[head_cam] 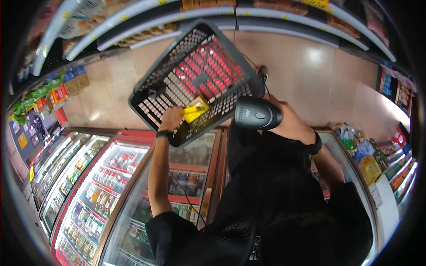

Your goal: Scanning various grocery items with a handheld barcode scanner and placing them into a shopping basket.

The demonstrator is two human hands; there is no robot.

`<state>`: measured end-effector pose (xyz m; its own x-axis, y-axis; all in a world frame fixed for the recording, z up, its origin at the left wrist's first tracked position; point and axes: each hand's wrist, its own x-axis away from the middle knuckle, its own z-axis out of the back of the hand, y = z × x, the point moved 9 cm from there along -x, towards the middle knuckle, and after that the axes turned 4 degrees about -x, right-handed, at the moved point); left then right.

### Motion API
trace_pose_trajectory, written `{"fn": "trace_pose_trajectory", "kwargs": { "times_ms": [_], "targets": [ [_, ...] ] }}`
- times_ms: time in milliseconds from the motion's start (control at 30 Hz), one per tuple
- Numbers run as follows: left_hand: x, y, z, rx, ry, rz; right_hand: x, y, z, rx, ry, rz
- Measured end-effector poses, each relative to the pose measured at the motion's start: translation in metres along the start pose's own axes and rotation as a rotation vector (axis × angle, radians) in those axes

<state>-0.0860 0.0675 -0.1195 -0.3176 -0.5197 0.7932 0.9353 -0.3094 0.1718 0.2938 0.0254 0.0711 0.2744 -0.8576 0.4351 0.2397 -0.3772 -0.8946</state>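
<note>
A dark grey plastic shopping basket with mesh walls is tilted in front of me. My left hand reaches over its near left side, fingers closed at the end of a yellow pack inside it. Red shows through the slots of the basket's floor; whether it lies inside or beneath, I cannot tell. My right hand grips a black handheld barcode scanner, whose rounded head covers part of the basket's near right corner. The scanner's handle and most of the fingers on it are hidden.
Shop shelves with packaged goods curve across the far side of the tiled floor. Glass-door drink coolers stand at the left. Cardboard boxes sit further left, and bagged goods at the right. A thin cable hangs by my left arm.
</note>
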Motion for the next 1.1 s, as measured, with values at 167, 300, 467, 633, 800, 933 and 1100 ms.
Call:
{"fn": "trace_pose_trajectory", "kwargs": {
  "times_ms": [167, 300, 467, 633, 800, 933, 1100],
  "targets": [
    [-0.068, -0.039, -0.095, -0.021, 0.03, -0.02, -0.021, 0.025, 0.008, -0.014, 0.094, 0.012],
    [-0.107, -0.063, -0.135, 0.035, 0.053, -0.012, -0.047, 0.049, 0.016, 0.111, 0.091, 0.023],
    [-0.108, -0.037, -0.102, 0.046, 0.107, -0.056, -0.064, 0.053, 0.024, 0.137, 0.113, -0.033],
    [-0.093, -0.049, -0.125, 0.153, 0.077, 0.038, -0.074, 0.034, 0.023, 0.227, 0.111, 0.037],
    [-0.091, -0.048, -0.123, 0.074, 0.097, 0.05, -0.074, 0.03, 0.019, 0.239, 0.121, 0.088],
    [-0.099, -0.03, -0.099, 0.135, 0.195, 0.098, -0.075, 0.038, 0.013, 0.209, 0.108, 0.076],
    [-0.119, -0.004, -0.092, 0.154, 0.009, 0.356, -0.071, 0.057, 0.009, 0.15, 0.096, -0.022]
  ]
}}
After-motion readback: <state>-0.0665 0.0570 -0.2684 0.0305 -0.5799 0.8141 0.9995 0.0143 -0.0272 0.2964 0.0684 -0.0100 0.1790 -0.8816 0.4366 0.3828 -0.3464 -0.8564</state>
